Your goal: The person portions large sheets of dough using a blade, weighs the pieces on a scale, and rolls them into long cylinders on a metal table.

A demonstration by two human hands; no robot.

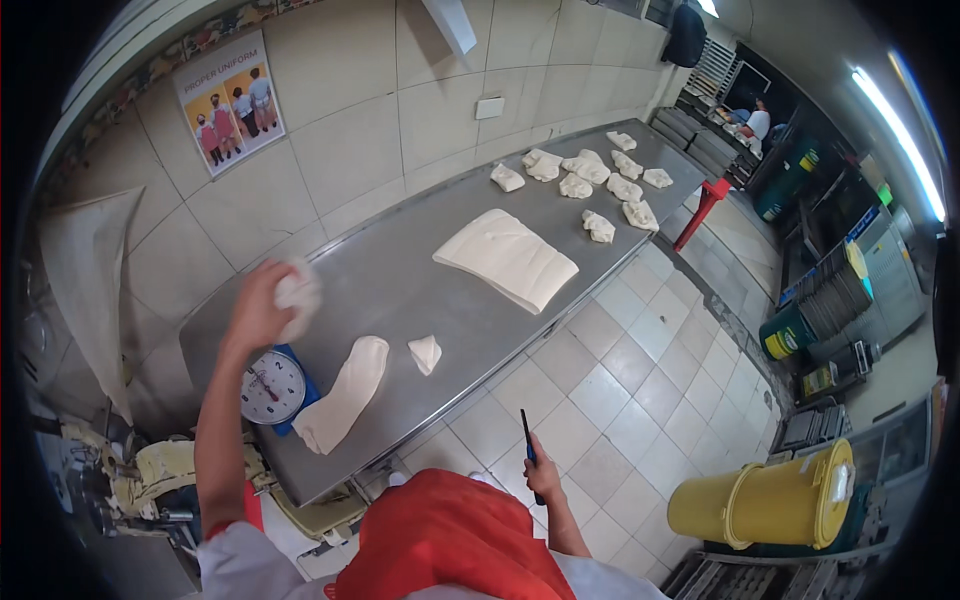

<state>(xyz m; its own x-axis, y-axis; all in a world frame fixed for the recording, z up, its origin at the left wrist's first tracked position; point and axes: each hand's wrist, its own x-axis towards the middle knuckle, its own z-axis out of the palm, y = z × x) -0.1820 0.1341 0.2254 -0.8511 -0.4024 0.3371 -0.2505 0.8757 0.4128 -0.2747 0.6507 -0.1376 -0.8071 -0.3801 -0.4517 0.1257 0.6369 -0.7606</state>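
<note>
My left hand [262, 305] grips a blurred lump of dough [299, 295] just above a blue dial scale [272, 388] at the near left of the steel table [365, 285]. My right hand [540, 468] is closed on a dark-bladed knife [526, 440] with a blue and black handle, held off the table's front edge. A long dough strip [350, 385] lies beside the scale, with a small triangular piece [424, 352] to its right. A large folded dough slab [505, 258] lies mid-table, and several rough pieces [575, 185] are spread over the far part.
A tiled wall with a poster [230, 100] runs along the table's back. A red post [702, 215] stands by the far front corner. Yellow buckets [760, 495] and stacked trays [835, 295] line the right. Another person [752, 122] sits in the far background. Machinery [165, 470] stands at the near left.
</note>
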